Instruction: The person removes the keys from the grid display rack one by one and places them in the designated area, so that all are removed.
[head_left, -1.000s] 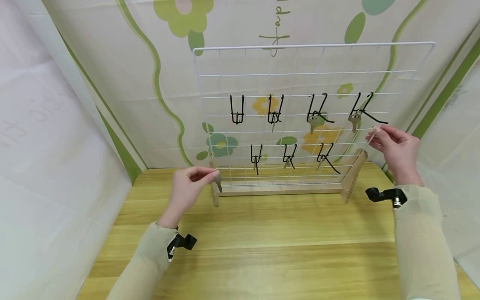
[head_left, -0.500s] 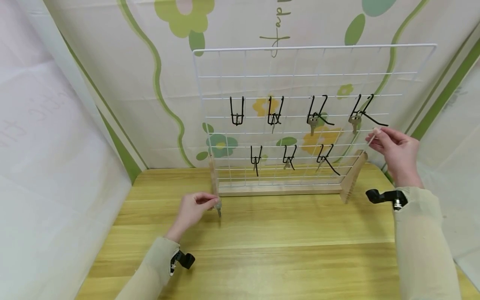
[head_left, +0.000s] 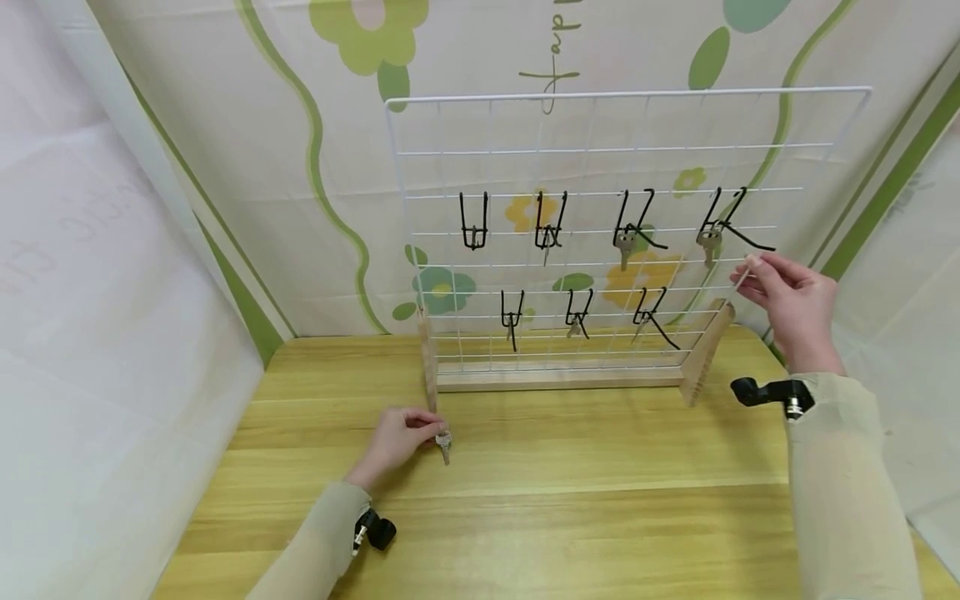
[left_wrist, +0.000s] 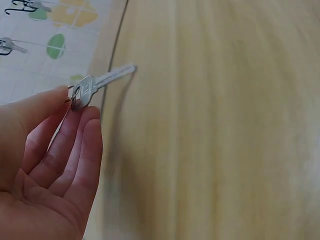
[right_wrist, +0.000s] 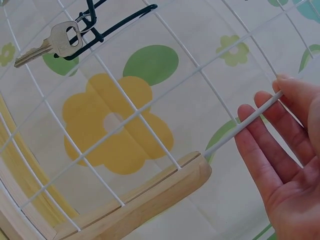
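Wooden table (head_left: 562,500), seven hooks (head_left: 751,237); left fingers (left_wrist: 89,150) pinch one key (left_wrist: 95,86), right fingers (right_wrist: 255,160) one grid (head_left: 630,95).

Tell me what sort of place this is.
Probably a tabletop work booth: a pale flower-printed backdrop behind a yellowish wood-grain table that bears a rectangular white wire grid with black wire hooks.
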